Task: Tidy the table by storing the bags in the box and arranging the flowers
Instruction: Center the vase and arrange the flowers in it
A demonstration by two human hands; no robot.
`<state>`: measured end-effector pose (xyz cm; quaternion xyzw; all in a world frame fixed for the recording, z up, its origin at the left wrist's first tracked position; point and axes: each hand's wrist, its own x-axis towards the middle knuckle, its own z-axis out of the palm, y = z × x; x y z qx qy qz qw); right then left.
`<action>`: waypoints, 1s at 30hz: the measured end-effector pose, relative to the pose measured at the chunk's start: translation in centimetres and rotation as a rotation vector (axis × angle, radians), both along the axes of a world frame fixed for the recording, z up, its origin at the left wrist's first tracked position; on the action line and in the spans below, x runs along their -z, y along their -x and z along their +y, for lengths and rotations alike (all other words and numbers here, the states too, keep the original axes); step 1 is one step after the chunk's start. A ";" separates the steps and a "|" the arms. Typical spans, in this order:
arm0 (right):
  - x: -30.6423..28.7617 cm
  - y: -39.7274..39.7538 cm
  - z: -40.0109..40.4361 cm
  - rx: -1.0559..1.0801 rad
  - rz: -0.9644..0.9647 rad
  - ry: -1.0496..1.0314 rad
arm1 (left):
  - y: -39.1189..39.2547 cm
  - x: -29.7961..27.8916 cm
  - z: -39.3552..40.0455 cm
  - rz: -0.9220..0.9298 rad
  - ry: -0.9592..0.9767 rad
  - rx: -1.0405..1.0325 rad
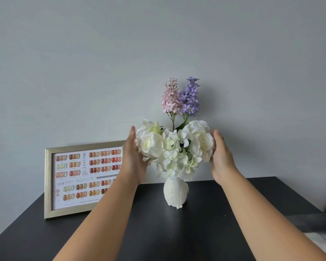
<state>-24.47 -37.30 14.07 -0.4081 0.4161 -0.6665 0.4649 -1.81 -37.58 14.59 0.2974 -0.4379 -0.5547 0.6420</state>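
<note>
A white ribbed vase [175,193] stands upright on the black table [158,232] near the back wall. It holds a bunch of white flowers [174,149], with a pink spike [170,97] and a purple spike [190,97] rising above them. My left hand [133,157] is flat against the left side of the white blooms. Pressed to their right side is my right hand [221,157]. Both palms face inward with fingers straight, cupping the bunch without gripping a stem. No bags or box are in view.
A silver-framed nail colour chart [49,181] leans against the wall at the back left of the table. Something pale and blurred [324,240] lies past the table's right edge. The grey wall stands directly behind the vase.
</note>
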 end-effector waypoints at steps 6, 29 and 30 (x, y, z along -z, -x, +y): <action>-0.9 -0.9 0.1 0.120 0.242 0.224 | -0.3 -0.8 1.1 -0.291 0.085 -0.148; -3.2 -1.1 -0.3 0.050 0.681 0.210 | 0.3 -3.3 1.8 -0.747 0.200 -0.050; -3.0 -0.8 -0.2 0.030 0.649 0.227 | 0.2 -3.2 1.9 -0.715 0.211 -0.078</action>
